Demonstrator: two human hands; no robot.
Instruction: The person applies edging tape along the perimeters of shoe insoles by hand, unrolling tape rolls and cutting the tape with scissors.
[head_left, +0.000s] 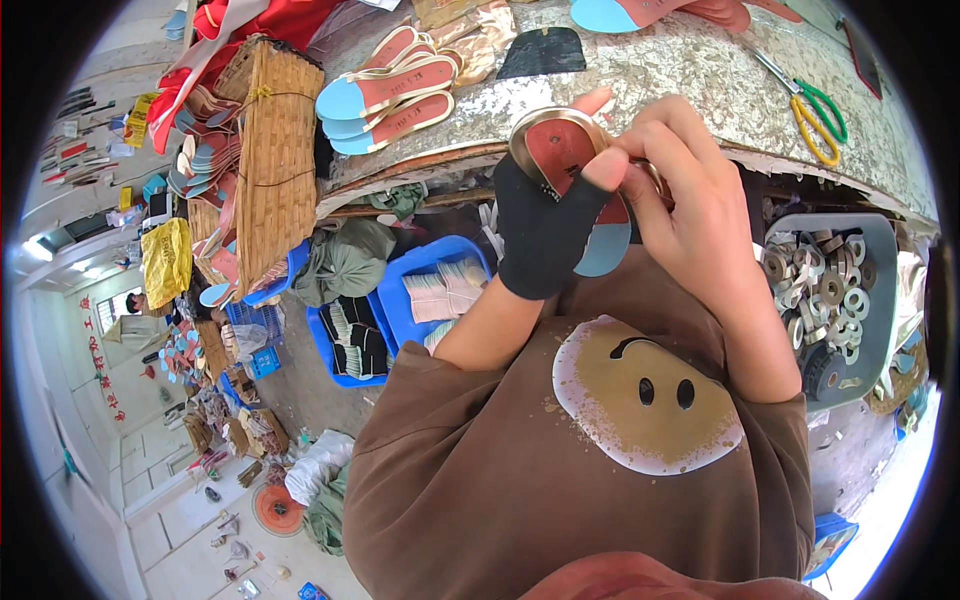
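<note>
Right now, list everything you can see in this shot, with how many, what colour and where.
shoe insole: one, red with a blue heel and gold edging, held in both hands
stack of insoles: several, red and blue, on the bench at the upper left
scissors: one pair, green and yellow handles, on the bench at the right
black sole piece: one, on the bench at the top
tape rolls: many, pale, in a grey tray at the right
blue bins: two, on the floor at the left, holding small bundles
woven basket: one, tan, at the left
left hand: black fingerless glove, gripping the insole
right hand: bare, pressing the insole's edge
</note>
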